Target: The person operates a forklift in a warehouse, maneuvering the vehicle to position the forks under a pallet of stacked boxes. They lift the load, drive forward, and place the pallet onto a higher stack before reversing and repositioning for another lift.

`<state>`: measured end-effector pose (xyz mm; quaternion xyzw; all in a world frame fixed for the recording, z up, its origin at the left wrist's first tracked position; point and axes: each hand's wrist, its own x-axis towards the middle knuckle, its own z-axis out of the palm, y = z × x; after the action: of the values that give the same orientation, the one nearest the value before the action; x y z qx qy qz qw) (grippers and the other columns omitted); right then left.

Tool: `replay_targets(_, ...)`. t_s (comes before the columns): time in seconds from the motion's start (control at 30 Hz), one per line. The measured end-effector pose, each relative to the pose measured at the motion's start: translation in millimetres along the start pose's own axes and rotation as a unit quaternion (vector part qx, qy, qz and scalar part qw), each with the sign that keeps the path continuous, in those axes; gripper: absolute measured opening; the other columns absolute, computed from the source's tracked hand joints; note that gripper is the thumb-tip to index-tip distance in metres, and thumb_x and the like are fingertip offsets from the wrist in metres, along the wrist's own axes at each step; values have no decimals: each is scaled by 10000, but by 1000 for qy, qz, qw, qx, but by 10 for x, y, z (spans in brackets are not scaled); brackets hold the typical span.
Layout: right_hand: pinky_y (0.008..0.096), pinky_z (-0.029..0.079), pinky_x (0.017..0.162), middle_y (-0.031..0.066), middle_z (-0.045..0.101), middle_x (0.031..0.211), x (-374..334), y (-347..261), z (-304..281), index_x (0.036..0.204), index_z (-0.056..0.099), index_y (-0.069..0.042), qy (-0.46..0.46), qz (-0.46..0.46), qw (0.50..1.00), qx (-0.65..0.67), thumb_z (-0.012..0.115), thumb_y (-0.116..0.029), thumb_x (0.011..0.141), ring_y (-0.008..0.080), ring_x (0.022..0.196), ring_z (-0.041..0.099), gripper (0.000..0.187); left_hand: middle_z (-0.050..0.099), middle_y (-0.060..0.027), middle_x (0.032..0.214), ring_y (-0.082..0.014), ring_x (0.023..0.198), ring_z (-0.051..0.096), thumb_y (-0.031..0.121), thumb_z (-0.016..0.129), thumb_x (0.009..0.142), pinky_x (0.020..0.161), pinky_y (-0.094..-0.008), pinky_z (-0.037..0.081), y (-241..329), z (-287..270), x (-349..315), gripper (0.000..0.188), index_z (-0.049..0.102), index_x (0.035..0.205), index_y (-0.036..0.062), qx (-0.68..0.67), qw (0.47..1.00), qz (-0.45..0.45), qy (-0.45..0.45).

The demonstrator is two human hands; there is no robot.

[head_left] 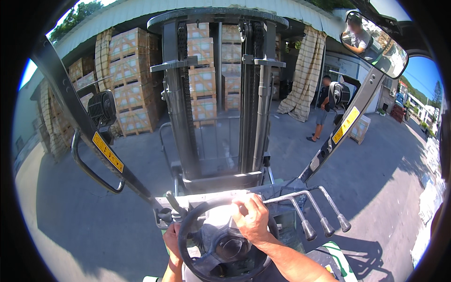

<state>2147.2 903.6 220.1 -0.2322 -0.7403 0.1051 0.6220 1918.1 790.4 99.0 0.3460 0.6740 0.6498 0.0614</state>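
A black steering wheel (pixel 184 235) with a dusty hub stands before me at the bottom middle of a forklift cab. My right hand (pixel 252 220) is over its upper right rim, fingers curled and closed around it near the dusty dash. At the wheel's left side is my left hand (pixel 173 240), closed, just below a short black-handled lever (pixel 174 202); the rim and my grip hide what its fingers hold. Three bent levers with black knobs (pixel 325 227) rise right of the wheel, untouched.
Ahead stands the forklift mast (pixel 181 113), blocking part of the view. Stacked wooden crates (pixel 131 80) fill the open shed behind it. A person (pixel 322 105) stands at the right beside a striped curtain (pixel 305 70), near a small crate (pixel 360 129). White sacks (pixel 430 188) line the right edge.
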Motion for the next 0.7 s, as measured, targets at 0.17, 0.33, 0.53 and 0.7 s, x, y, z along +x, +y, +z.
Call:
replay_targets(0.17,425,545,815,133,671,923,75,4,34,934,681,-34,-6,-27,999,24,749,-66,825,335,882,666,133,543,41,664,-47,664,432,193,569,1053,564,-275,376,179,47,-19,339,651,801,-18,-19,999,-26,15)
replay_targets(0.33,436,540,820,141,667,930,157,27,55,941,686,-26,-16,-49,998,28,758,-63,812,352,892,652,152,487,94,746,-45,720,392,116,617,1012,609,-243,325,162,37,26,271,616,755,28,4,999,-33,15)
replay_targets(0.53,404,543,790,106,668,913,182,60,-57,946,693,-40,-36,-49,998,32,776,-57,804,318,859,654,166,498,56,653,-68,661,408,233,595,1034,557,-306,362,-10,4,133,366,604,777,-27,75,996,37,43)
replay_targets(0.7,377,542,766,80,665,874,-50,168,-397,926,685,-48,-38,5,999,20,771,-31,804,268,807,654,150,481,36,609,-87,628,399,323,583,1058,536,-331,374,5,-30,135,467,577,768,-44,106,992,41,51)
